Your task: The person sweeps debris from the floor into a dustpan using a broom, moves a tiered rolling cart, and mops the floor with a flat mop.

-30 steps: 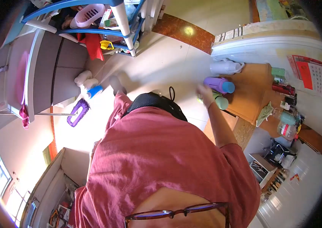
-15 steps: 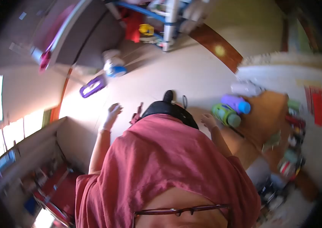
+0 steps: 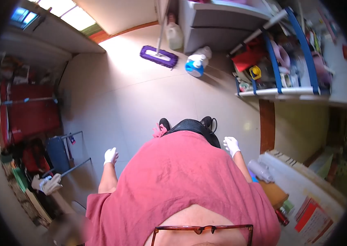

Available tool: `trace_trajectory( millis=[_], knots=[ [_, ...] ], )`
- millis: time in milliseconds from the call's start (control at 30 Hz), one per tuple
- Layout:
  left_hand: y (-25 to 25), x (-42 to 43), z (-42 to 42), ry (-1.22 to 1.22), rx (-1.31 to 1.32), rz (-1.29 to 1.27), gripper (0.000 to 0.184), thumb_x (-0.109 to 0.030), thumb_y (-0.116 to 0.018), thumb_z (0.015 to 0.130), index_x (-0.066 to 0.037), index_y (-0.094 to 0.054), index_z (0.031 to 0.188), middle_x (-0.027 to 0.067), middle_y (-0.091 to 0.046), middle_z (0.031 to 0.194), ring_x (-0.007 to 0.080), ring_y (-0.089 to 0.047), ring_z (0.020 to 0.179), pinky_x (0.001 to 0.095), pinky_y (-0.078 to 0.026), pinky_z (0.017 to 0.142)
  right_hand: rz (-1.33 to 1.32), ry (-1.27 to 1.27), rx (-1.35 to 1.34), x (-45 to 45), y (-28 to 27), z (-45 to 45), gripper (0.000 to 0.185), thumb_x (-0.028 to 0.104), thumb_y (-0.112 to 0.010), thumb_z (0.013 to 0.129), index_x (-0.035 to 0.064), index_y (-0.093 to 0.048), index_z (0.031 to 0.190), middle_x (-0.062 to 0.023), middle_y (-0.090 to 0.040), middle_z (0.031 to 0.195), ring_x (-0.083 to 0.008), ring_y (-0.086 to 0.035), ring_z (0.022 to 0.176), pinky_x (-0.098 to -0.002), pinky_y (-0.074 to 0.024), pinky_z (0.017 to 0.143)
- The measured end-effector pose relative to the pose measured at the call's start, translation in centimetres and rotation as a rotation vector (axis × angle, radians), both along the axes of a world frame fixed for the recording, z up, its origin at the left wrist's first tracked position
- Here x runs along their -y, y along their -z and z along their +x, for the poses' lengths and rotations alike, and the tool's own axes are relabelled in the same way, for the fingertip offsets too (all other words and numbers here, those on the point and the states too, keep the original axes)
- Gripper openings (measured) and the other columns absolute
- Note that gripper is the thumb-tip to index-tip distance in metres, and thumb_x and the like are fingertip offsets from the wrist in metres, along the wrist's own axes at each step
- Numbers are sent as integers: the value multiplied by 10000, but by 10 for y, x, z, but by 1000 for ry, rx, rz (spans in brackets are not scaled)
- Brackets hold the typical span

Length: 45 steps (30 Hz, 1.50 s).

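Observation:
My left hand [image 3: 111,156], in a white glove, hangs at my left side over the pale floor, its fingers loosely bent and apart, holding nothing visible. On the other side, my right hand [image 3: 231,146], gloved in white too, is held low with relaxed fingers and touches nothing that I can see. Ahead on the floor lies a flat mop [image 3: 159,56] with a purple fringed head and an upright pole. Right of it stands a bottle with blue liquid [image 3: 195,66], and behind the mop is a whitish jug [image 3: 174,37]. Both hands are well away from these.
At the right front stands a rack [image 3: 280,91] with blue straps and mixed items. A red suitcase-like box [image 3: 30,112] and a blue-grey case [image 3: 58,153] with a metal frame are on the left. A white cabinet-like surface [image 3: 296,176] lies close on my right.
The view has swung left, so the mop, bottles and rack now appear further right. Both hands remain low at my sides. The purple and green bottles on the right are now mostly hidden.

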<state>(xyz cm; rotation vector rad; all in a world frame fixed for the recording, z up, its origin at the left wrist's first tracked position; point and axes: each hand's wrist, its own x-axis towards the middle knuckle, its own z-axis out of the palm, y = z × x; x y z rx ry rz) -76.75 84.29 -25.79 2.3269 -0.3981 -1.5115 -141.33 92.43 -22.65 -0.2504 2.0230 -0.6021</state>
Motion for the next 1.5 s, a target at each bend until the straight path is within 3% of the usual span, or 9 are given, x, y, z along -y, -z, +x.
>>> trace_trajectory(
  millis=[267,467,667,867,967,1067,1200,1400,1500],
  knots=[
    [11,-62,38,-240,-29,171,222,-281,-512,867,-78,-549,950,46,-583,735,110,-490,496,276,-328,404,-213,-549,-189,149,5,66,321,265,-677,805,-8,-662,975,-105,-679,939,-191,-628,860,-300,-480,813],
    [12,19,-37,413,-69,-61,305,-264,-553,857,1,-585,1004,62,-633,852,137,-561,674,292,-461,636,-544,-592,-348,311,-53,84,277,232,-669,819,-5,-676,962,-119,-687,924,-180,-634,862,-288,-482,808],
    [-31,111,-78,62,-99,-109,348,-187,-543,883,46,-544,1142,93,-626,960,150,-600,863,287,-480,766,-853,-417,54,518,-166,133,601,223,-703,800,-43,-446,1274,-140,-626,1032,-186,-608,922,-294,-476,822],
    [-105,197,-109,-281,-142,-162,373,-133,-538,897,71,-485,1205,142,-602,1065,182,-615,933,288,-508,796,-1168,-688,-376,761,-258,131,712,248,-679,827,-105,-313,1326,-265,-376,1350,-296,-378,1267,-364,-295,1054],
    [-134,208,-125,-307,-145,-136,375,-124,-536,895,76,-480,1207,145,-601,1070,190,-618,931,290,-513,794,-1251,-599,-517,888,-262,100,423,295,-730,786,-33,-520,951,-120,-558,934,-158,-505,819,-316,-445,748],
    [-151,194,-138,-339,-105,-71,378,-128,-545,883,74,-492,1199,148,-604,1071,187,-619,934,289,-511,794,-1321,-311,-268,935,-290,113,787,311,-781,711,-157,-347,1172,-208,-485,1189,-230,-496,1064,-365,-448,894],
    [-147,158,-146,-369,-48,44,393,-157,-550,861,61,-520,1186,149,-613,1079,190,-624,926,297,-504,799,-1053,46,-237,992,-289,106,699,325,-745,740,-68,-423,1221,-196,-434,1276,-282,-496,1101,-436,-455,901],
    [-155,143,-135,-251,53,186,411,-224,-555,827,55,-570,1129,160,-636,1043,200,-631,914,311,-492,789,-882,-335,355,1064,-241,25,528,260,-520,915,123,-319,1384,-151,-298,1403,-351,-381,1228,-454,-448,914],
    [-136,140,-117,-252,74,153,403,-244,-554,814,27,-595,1110,139,-657,995,204,-630,911,322,-480,804,-937,-297,-23,1079,-220,35,332,231,-505,934,94,-483,1235,-91,-482,1046,-224,-504,912,-371,-487,770]
  ],
)
